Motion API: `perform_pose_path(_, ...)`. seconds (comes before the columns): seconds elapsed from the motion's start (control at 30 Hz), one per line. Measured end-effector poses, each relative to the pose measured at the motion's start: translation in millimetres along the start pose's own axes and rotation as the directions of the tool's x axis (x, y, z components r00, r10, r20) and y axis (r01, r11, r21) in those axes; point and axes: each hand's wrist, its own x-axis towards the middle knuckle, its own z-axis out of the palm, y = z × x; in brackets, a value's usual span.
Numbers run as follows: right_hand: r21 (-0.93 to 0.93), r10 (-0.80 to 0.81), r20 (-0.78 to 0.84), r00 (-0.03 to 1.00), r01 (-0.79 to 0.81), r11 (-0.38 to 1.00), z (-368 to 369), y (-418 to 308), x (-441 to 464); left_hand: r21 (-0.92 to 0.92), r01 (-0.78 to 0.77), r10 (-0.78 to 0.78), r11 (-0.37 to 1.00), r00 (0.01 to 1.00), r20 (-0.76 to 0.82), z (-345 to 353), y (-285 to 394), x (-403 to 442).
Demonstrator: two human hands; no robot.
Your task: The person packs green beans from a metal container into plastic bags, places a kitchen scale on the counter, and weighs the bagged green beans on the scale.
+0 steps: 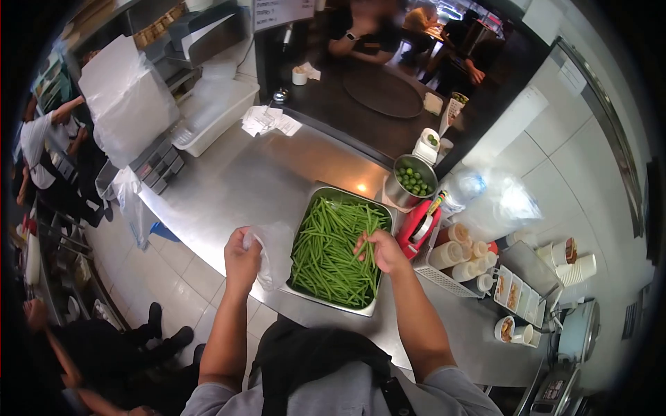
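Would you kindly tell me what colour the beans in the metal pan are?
The beans are green, seen best in the head view.

We are using the steel counter (pixel 236 180) as our reference. Beyond the counter, we are seeing a dark ledge (pixel 322 104) running along its far edge. Right of the counter, a white tiled wall (pixel 558 132) is rising. Left of it, pale floor tiles (pixel 202 286) are extending. On the counter, a bright reflection (pixel 361 187) is showing.
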Motion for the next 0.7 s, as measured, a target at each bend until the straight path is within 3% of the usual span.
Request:
perform_pose_path(0.07,0.262,-0.033,0.025,0.999,0.025,0.965,1,2,0,0.022,0.019,-0.019,1.000,1.000,0.023,5,-1,-2)
perform_pose_path(0.1,0.301,-0.084,0.022,0.996,0.074,0.951,-1,7,3,-0.004,0.025,-0.024,1.000,0.999,0.041,9,-2,-5)
perform_pose_path(0.23,0.367,-0.198,-0.102,0.975,0.222,0.904,3,20,12,0.016,0.042,-0.043,0.999,0.995,0.093,17,-9,-11)
perform_pose_path(0.3,0.294,-0.224,-0.190,0.956,0.273,0.916,7,22,14,0.038,0.042,-0.045,0.998,0.993,0.110,22,-11,-14)
perform_pose_path(0.43,0.294,-0.251,-0.170,0.953,0.292,0.910,14,24,13,0.037,0.003,-0.007,0.999,0.996,0.094,27,-11,-15)
perform_pose_path(0.5,0.125,-0.301,-0.237,0.924,0.336,0.934,22,33,10,0.020,0.071,-0.073,0.997,0.989,0.127,25,-13,-16)
perform_pose_path(0.53,0.125,-0.300,-0.234,0.925,0.335,0.934,27,39,10,0.020,0.070,-0.072,0.997,0.990,0.124,25,-15,-17)
perform_pose_path(0.6,-0.209,-0.402,-0.312,0.861,0.350,0.913,38,53,10,0.032,0.106,-0.109,0.994,0.985,0.132,27,-18,-21)
perform_pose_path(0.63,-0.286,-0.435,-0.341,0.833,0.349,0.892,46,53,9,0.023,0.110,-0.112,0.994,0.983,0.143,27,-19,-22)
perform_pose_path(0.7,-0.311,-0.419,-0.394,0.818,0.310,0.898,56,49,6,0.012,0.100,-0.101,0.995,0.983,0.151,26,-25,-23)
